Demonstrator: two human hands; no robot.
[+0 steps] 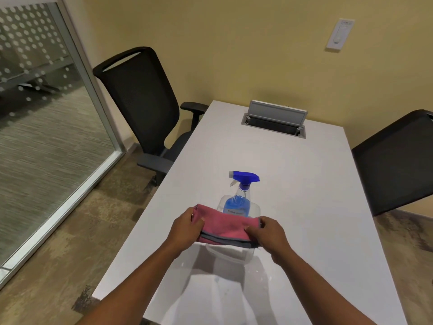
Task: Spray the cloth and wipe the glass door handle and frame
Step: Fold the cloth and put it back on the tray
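We hold one soft, napped pink cloth [225, 227] with a grey hem, folded into a flat band, our left hand [187, 227] clenched on its left end and our right hand [267, 233] pinching its right end, so both hands grip it just above a clear plastic tub [234, 253] on the smooth white desk [304, 184]. One clear spray bottle [239, 202] of blue liquid with a blue trigger head stands upright in that tub just behind the cloth. Two black mesh-backed chairs [143, 104] flank the desk, and one dotted glass panel [42, 113] in a metal frame stands to our left.
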